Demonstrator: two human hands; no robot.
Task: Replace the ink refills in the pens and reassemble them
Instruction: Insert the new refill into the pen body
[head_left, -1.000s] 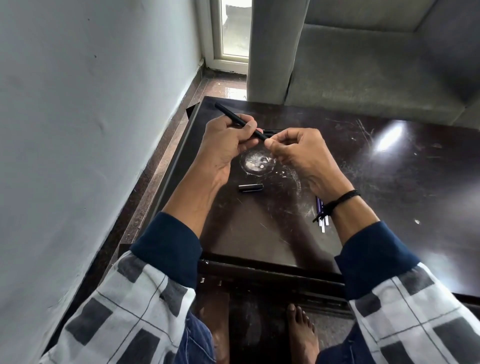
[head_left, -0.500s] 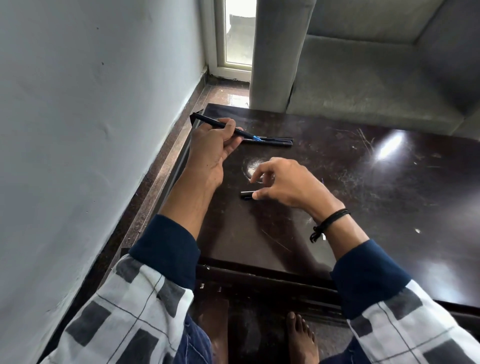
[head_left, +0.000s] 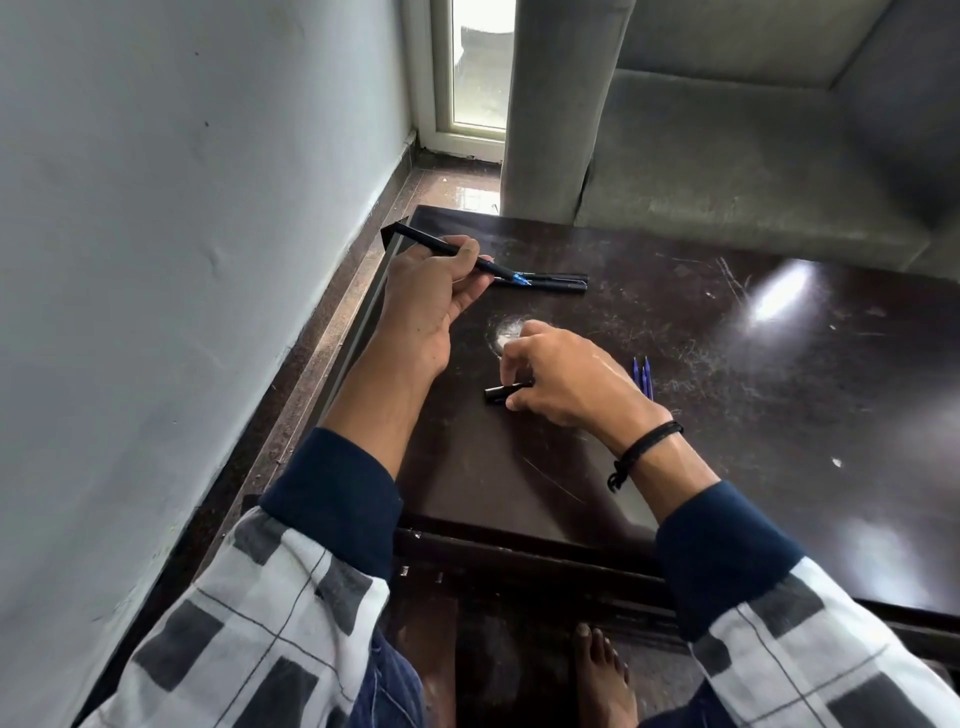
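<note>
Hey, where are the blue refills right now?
In the head view, the blue refills lie on the dark table, just right of the right hand that pinches the pen cap.

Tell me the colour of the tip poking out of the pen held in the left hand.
Blue tip on a black pen barrel; head view shows it.

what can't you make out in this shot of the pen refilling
Head view only.
Blue refills: lower ends hidden behind the right hand; count unsure.
Short black pen piece: one end under the right hand; cap or barrel unclear.
Dark pens lying flat: overlapped by the pen in the left hand; number unclear.
</note>
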